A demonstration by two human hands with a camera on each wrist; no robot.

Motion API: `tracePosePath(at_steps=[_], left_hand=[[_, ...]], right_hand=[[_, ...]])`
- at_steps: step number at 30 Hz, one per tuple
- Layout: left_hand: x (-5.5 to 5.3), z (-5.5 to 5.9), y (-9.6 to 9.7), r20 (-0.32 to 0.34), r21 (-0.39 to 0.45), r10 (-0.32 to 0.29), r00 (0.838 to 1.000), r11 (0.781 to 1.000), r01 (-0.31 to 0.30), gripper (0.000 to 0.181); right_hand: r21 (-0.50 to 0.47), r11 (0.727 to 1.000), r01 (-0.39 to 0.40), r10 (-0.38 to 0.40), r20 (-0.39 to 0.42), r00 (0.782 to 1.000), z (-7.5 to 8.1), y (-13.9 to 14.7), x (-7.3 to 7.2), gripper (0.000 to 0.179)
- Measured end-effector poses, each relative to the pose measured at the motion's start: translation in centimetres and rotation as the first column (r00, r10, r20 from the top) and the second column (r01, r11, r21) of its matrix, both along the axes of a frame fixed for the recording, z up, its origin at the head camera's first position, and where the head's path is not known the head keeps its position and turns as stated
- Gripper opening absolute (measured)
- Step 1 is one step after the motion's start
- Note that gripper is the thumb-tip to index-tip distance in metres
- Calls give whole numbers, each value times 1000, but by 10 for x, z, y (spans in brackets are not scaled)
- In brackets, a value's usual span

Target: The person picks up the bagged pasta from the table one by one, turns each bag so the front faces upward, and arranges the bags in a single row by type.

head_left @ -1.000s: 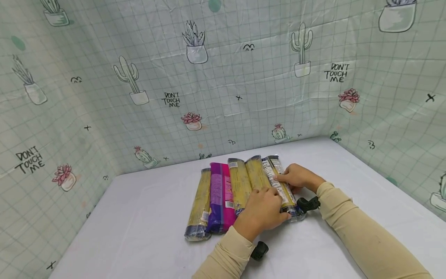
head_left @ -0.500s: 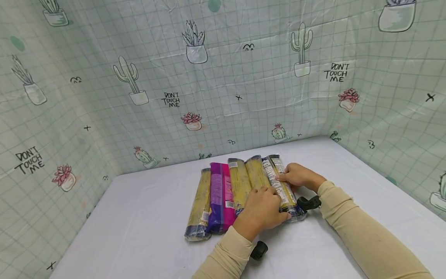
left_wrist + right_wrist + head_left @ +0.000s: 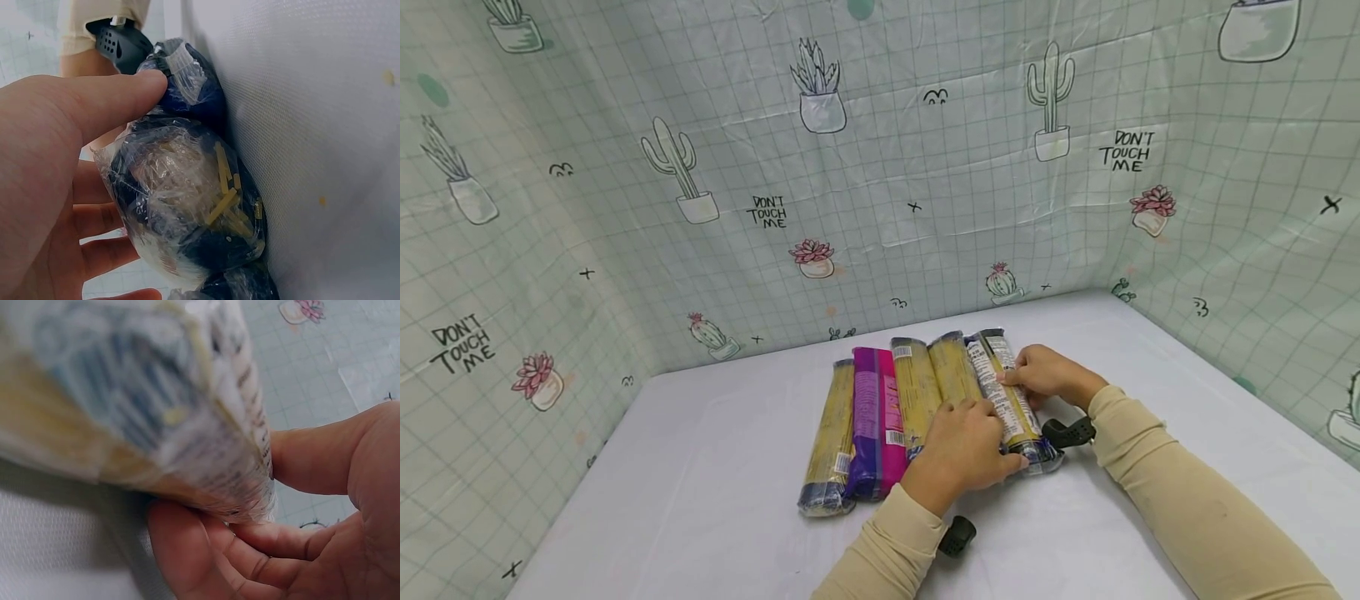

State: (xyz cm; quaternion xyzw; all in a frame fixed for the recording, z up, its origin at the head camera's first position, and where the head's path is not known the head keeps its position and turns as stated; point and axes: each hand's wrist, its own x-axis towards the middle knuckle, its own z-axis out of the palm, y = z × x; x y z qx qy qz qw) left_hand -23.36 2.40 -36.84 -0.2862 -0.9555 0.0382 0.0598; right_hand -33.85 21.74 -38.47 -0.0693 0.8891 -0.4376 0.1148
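Note:
Several long clear packs of spaghetti lie side by side on the white table. My right hand (image 3: 1043,372) grips the rightmost spaghetti pack (image 3: 1006,392) by its right side, thumb on the white printed label and fingers beneath in the right wrist view. Over the near part of the neighbouring spaghetti pack (image 3: 956,367) rests my left hand (image 3: 964,446), fingers spread loosely across it. In the left wrist view its thumb touches the blue wrapped end (image 3: 197,94) of the rightmost pack. Loose yellow pasta pieces show in the neighbouring pack's crumpled end (image 3: 181,200).
Left of my hands lie another spaghetti pack (image 3: 913,387), a purple and pink packet (image 3: 877,425) and a far-left spaghetti pack (image 3: 829,442). A patterned cloth wall (image 3: 880,183) stands behind and beside the table (image 3: 715,483). Black devices sit at both wrists.
The rightmost spaghetti pack has turned and shifted slightly right with my right hand, its label facing up more. My left hand stays nearly in place.

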Motion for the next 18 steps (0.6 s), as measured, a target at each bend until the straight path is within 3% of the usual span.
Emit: tracePosePath(at_steps=[18], left_hand=[[-3,-1,-4,21,15,0,1000,1000,-1,51]], right_hand=[[-120,992,35,-29,50,998,3,5,1,24]])
